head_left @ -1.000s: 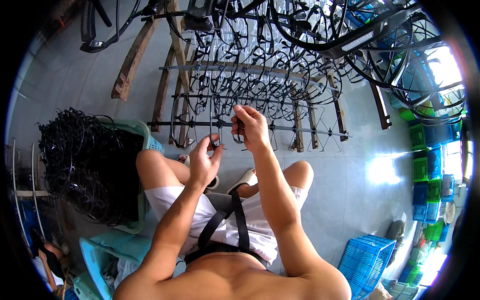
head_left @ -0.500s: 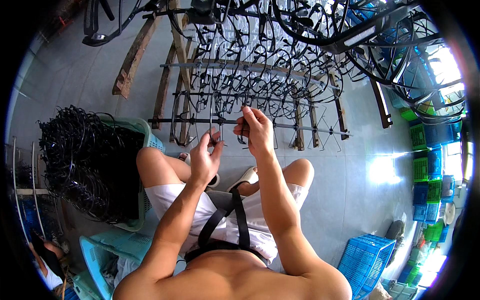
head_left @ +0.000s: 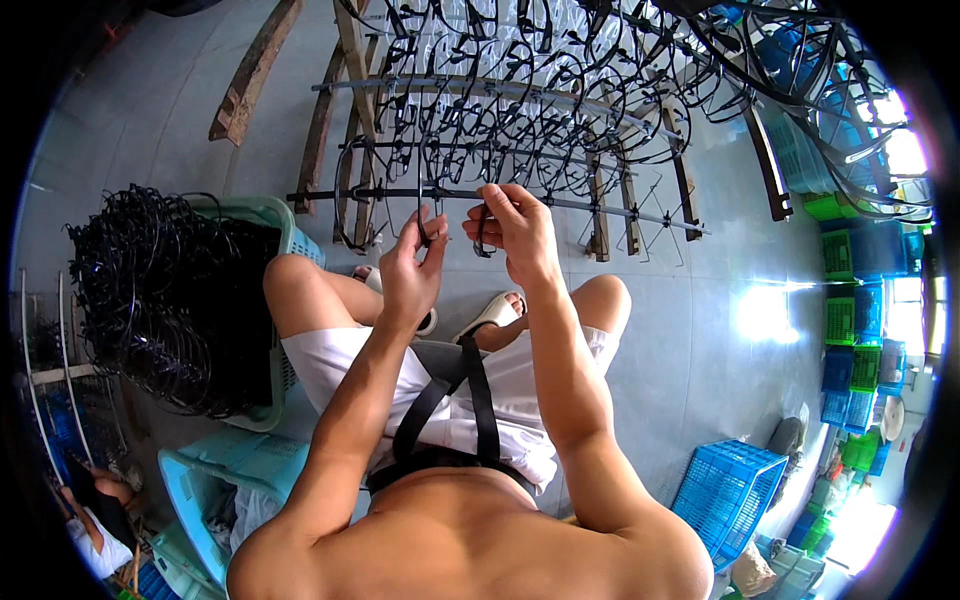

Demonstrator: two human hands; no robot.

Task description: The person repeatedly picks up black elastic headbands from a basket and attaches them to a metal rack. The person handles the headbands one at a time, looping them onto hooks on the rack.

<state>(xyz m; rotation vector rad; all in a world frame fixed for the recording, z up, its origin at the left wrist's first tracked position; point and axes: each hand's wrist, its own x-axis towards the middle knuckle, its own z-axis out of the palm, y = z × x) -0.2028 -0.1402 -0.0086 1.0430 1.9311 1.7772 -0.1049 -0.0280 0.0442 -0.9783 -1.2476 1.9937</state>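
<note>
My left hand (head_left: 412,270) pinches a thin black curved plastic frame (head_left: 423,185) that stands upright across the nearest rack rod (head_left: 375,194). Just to the right, my right hand (head_left: 524,240) is closed, thumb and fingers together, on a black looped part (head_left: 484,228) just below the same rod. Whether both hands hold one frame or two separate ones I cannot tell. Many similar black frames (head_left: 520,125) hang close together on the rods beyond. Thin wire hooks (head_left: 658,228) without frames stick out at the rod's right end.
A green basket (head_left: 285,225) heaped with tangled black frames (head_left: 165,300) stands at my left. Behind it are a pale teal crate (head_left: 180,500) and a seated person (head_left: 100,530). Wooden posts (head_left: 250,75) flank the rack. A blue crate (head_left: 730,490) sits at the right, before stacked crates (head_left: 840,330).
The whole view has shifted, so the rack, basket and legs sit higher in the picture. Both hands keep their grips by the nearest rod, with the right hand slightly closer to it.
</note>
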